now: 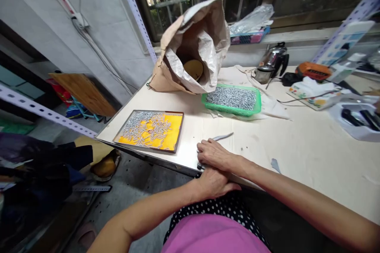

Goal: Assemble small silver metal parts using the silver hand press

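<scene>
At the table's front edge, my right hand is closed, knuckles up, over something I cannot make out. A small dark end shows beside its fingers, and a thin grey strip lies just beyond them. My left hand is below and partly under the right one; its thumb sticks out, but its fingers are hidden. To the left, a shallow tray with a yellow bottom holds many small metal pins. Farther back, a green plastic basket is full of similar metal pieces.
A large paper sack lies open at the back, with a round yellowish object inside. Metal kettle, orange box, tissue box and white container stand at right. A grey scrap lies near my right forearm.
</scene>
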Demonstrator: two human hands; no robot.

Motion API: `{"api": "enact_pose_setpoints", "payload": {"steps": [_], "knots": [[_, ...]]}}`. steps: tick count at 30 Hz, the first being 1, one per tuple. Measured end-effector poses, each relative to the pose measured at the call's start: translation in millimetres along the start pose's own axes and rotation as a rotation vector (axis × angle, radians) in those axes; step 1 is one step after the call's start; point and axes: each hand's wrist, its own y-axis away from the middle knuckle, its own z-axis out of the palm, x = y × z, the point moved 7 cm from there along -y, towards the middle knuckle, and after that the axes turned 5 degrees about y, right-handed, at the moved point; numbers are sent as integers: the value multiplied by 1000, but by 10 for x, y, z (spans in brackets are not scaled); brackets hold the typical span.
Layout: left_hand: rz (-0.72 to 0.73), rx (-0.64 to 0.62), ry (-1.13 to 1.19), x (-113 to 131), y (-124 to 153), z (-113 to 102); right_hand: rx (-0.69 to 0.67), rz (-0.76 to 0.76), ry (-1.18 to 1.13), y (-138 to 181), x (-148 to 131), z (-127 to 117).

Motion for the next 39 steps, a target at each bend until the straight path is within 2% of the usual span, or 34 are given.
{"api": "enact_pose_setpoints", "payload": {"steps": [7,10,12,13,15,18,20,22,23,24,26,30,33,36,39], "knots": [[74,56,-87,36,12,25,-19,-15,68,-170,-32,128],[212,30,-172,191,142,57,29,1,-116,-203,-54,109],[359,51,-227,289,321,-65,159,36,-322,-178,17,-43],[403,99,-262,286,419,-211,256,70,-408,-137,107,-170],[327,250,-366,96,568,-669,485,188,-482,18,421,-495],[-109,420,-579,-564,685,-1526,752,477,-336,383,1129,-955],[-318,394,-675,-996,700,-1934,810,689,-200,626,1619,-1097],[-386,264,-705,-1318,648,-2096,715,806,-92,763,1953,-1048],[-390,201,-706,-1432,617,-2111,652,845,-44,814,2032,-970],[-382,145,-702,-1515,588,-2094,594,851,-21,848,2034,-866],[-349,78,-690,-1610,543,-2030,502,780,-61,876,1817,-606],[-308,32,-680,-1700,481,-1973,364,574,-352,898,906,-61],[-307,26,-665,-1717,423,-2030,233,551,-431,936,386,230],[-300,148,-565,-1535,361,-2111,206,610,-375,978,241,336],[-388,323,-243,-1228,361,-2044,175,648,-298,978,270,363]]}}
